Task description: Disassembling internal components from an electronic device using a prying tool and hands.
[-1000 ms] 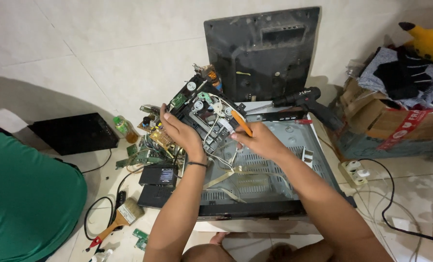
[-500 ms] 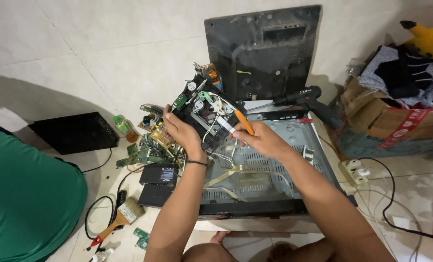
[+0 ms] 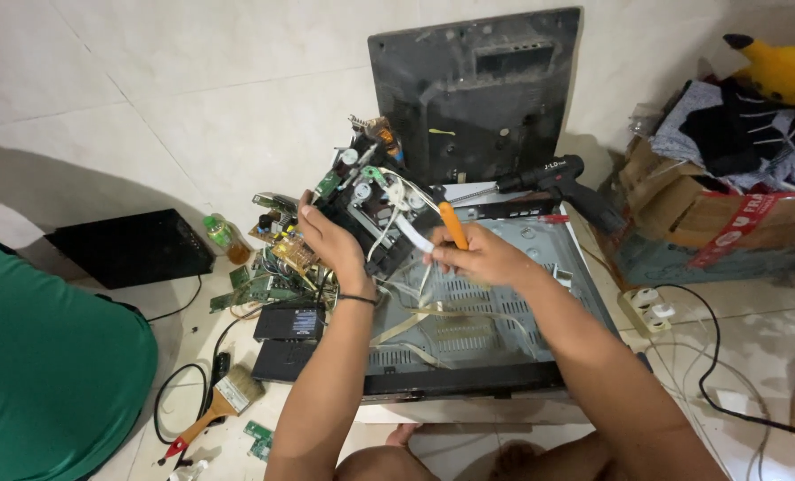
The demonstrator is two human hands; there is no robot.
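My left hand (image 3: 328,242) grips the left side of a dark electronics assembly (image 3: 368,207) with circuit boards, white wires and a copper coil, holding it tilted up above a grey perforated metal chassis (image 3: 468,321). My right hand (image 3: 479,258) holds an orange-handled screwdriver (image 3: 452,224), its tip pointing up into the assembly. White ribbon cables trail from the assembly down onto the chassis.
A black back cover (image 3: 473,89) leans on the tiled wall. A black cordless drill (image 3: 558,183) lies behind the chassis. Loose green circuit boards (image 3: 268,281), a small bottle (image 3: 224,236), a paintbrush (image 3: 219,405), black boxes and cables lie left. A person in green (image 3: 41,374) sits at left. Cardboard box (image 3: 718,214) right.
Both hands and the assembly have stayed in nearly the same place; my right hand with the screwdriver has shifted slightly against the assembly.
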